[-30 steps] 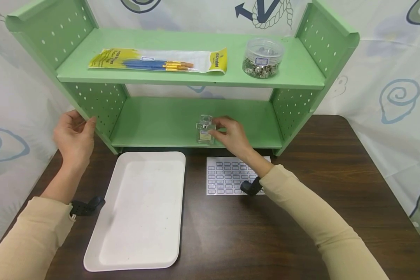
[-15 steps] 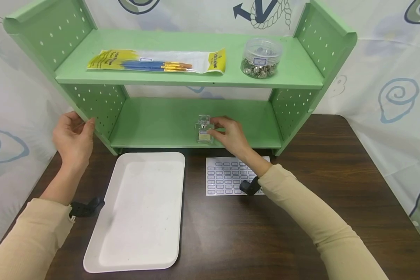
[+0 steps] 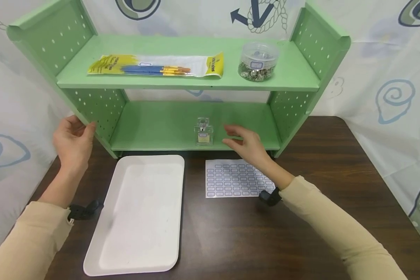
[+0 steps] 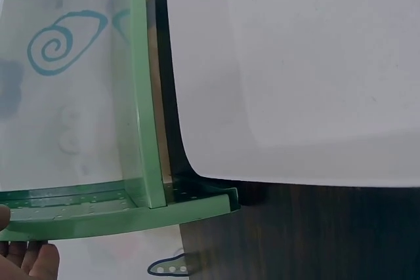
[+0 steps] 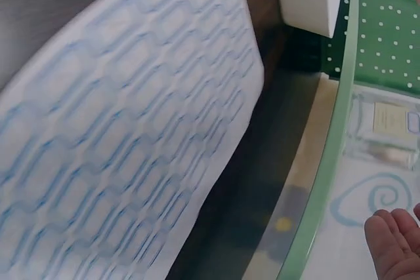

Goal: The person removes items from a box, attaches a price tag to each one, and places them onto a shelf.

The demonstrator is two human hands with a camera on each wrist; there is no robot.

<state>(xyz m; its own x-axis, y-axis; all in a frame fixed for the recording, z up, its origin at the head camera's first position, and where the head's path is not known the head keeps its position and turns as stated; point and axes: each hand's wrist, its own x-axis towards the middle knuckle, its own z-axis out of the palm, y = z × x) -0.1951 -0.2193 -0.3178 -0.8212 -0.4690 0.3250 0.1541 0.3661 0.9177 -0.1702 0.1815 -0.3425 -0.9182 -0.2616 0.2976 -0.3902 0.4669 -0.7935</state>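
A clear glass perfume bottle [image 3: 203, 134] with a pale label stands upright on the lower board of the green shelf [image 3: 154, 116]. Just right of it hovers my right hand [image 3: 248, 144], thumb and fingers parted with nothing between them. In the right wrist view, the bottle [image 5: 384, 126] lies beyond my fingertips [image 5: 380, 231]. My left hand [image 3: 73, 140] grips the front edge of the shelf's left side panel. From the left wrist, the thumb and fingers [image 4: 42, 260] show on opposite sides of that panel.
On the upper board lie a packet of paintbrushes [image 3: 154, 66] and a clear jar of small metal pieces [image 3: 258, 62]. A white tray [image 3: 136, 214] sits on the dark table in front, with a sheet of blue-outlined labels [image 3: 231, 179] to its right.
My right hand has let go of the perfume bottle and drawn away to the right. The bottle stays on the lower board. My left hand keeps its hold on the shelf.
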